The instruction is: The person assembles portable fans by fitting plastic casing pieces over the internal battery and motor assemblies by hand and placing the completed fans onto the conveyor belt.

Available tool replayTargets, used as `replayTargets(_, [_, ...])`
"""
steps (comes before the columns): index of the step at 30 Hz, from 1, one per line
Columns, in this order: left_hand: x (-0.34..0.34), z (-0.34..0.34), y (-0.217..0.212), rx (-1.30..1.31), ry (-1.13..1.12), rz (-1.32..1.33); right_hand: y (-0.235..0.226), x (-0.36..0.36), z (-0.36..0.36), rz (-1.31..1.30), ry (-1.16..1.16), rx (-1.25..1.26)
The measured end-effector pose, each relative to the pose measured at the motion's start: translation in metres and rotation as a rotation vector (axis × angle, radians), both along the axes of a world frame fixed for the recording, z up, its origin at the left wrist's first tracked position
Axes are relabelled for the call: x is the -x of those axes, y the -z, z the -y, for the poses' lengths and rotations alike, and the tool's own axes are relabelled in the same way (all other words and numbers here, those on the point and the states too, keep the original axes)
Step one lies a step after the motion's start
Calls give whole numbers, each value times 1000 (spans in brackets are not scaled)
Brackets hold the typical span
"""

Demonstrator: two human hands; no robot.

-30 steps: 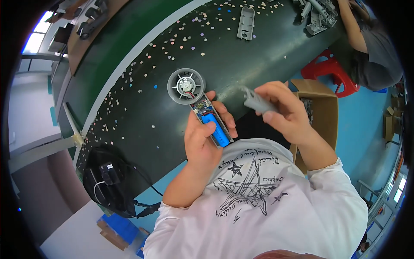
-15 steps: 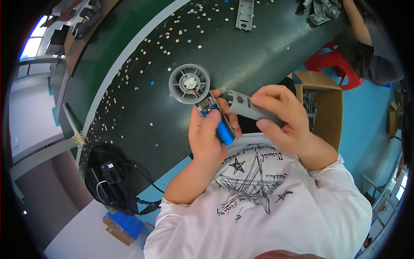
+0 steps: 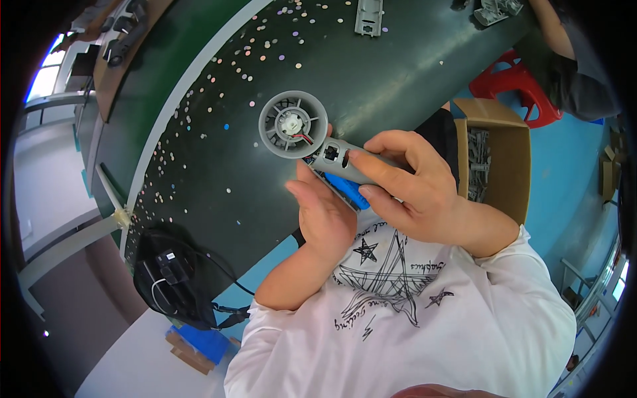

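The person's left hand (image 3: 325, 215) is under the opened handle (image 3: 340, 193) of a handheld fan, over the desk (image 3: 259, 179) close to its near edge; its thumb stands away from the handle, and most of its fingers are hidden behind it, so how tightly they close cannot be told. The fan's round grey head (image 3: 292, 125) points away from the person, its spokes, white hub and a red wire showing. The right hand (image 3: 415, 189) grasps a grey cover (image 3: 338, 169) between thumb and fingers, the index fingertip resting by a slot in it. That cover lies slantwise across the upper part of the handle, just beside the head and not lined up with it, leaving some of a blue cylindrical battery (image 3: 350, 191) visible below. Small round dots (image 3: 298, 66) are scattered along the desk's white-trimmed edge (image 3: 174, 103). A grey casing piece (image 3: 369, 16) lies well ahead of the hands, and more grey parts (image 3: 497, 10) sit toward the far right, near a co-worker's forearm (image 3: 554, 30). A black bag (image 3: 166, 278) rests at the desk's left corner. Off the near edge, to the person's right, stand a cardboard box (image 3: 507, 166) holding grey parts and a red stool (image 3: 517, 86).
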State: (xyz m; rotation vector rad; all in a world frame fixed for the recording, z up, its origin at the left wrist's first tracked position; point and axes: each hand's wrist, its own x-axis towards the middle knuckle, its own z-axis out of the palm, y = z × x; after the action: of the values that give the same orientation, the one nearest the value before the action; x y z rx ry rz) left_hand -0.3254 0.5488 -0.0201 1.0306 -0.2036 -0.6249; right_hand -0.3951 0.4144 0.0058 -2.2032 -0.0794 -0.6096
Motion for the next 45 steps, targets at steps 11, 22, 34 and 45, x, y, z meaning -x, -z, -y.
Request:
replayTargets(11, [6,0,7,78,47,31,3,-3,-9,80,74,93])
replayTargets(22, [5,2,6,120,102,83,8,-3,-14,124,85,135])
replayTargets(34, [5,2,10,131,80,169,8,-1,-13,119,51,94])
replayTargets(45, [10,4,14,175,51,293,8,-7,-26,170,160,162])
